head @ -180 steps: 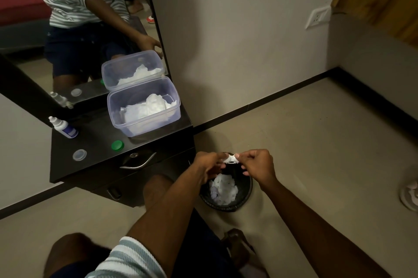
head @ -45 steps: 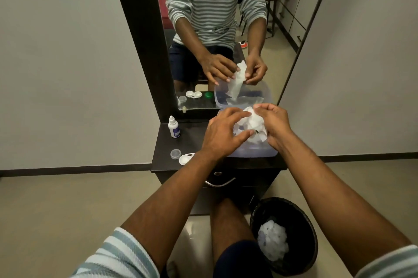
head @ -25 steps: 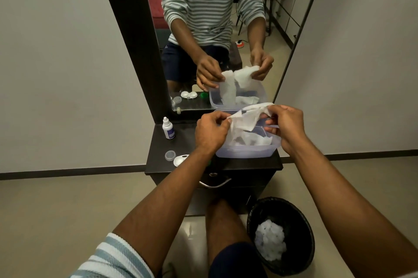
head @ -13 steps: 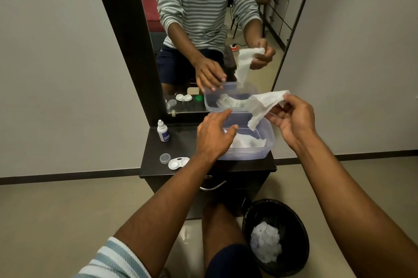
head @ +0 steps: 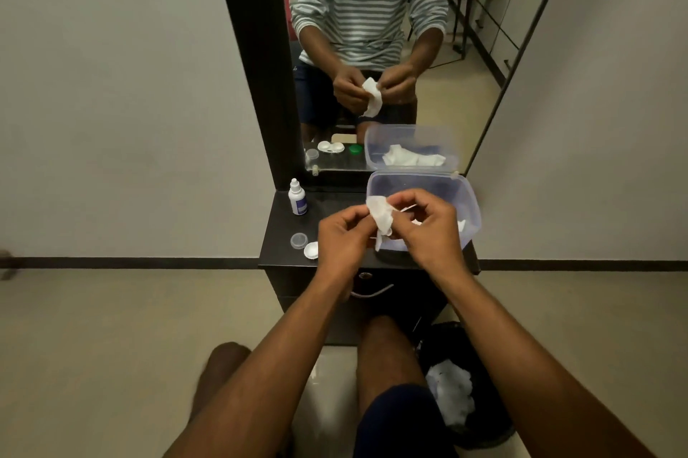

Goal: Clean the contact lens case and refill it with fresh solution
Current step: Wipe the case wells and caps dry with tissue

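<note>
A white tissue [head: 380,217] hangs between both my hands above the front of the dark dresser top [head: 279,234]. My left hand [head: 344,239] and my right hand [head: 424,228] each pinch it with curled fingers. The white contact lens case [head: 311,250] lies on the dresser to the left of my left hand, partly hidden behind it. A clear cap [head: 298,240] lies beside the case. The white solution bottle [head: 297,197] with a blue label stands upright at the back left of the dresser.
A clear plastic tub [head: 467,204] with tissues stands at the dresser's right, behind my hands. A tall mirror [head: 372,48] rises behind the dresser and reflects the case and a green cap. A black bin [head: 484,431] with crumpled tissues sits on the floor at lower right.
My right hand pulled the tissue out of the tub and brought it down and left. My left hand left the tub's rim and joined it, so both hands now pinch the tissue.
</note>
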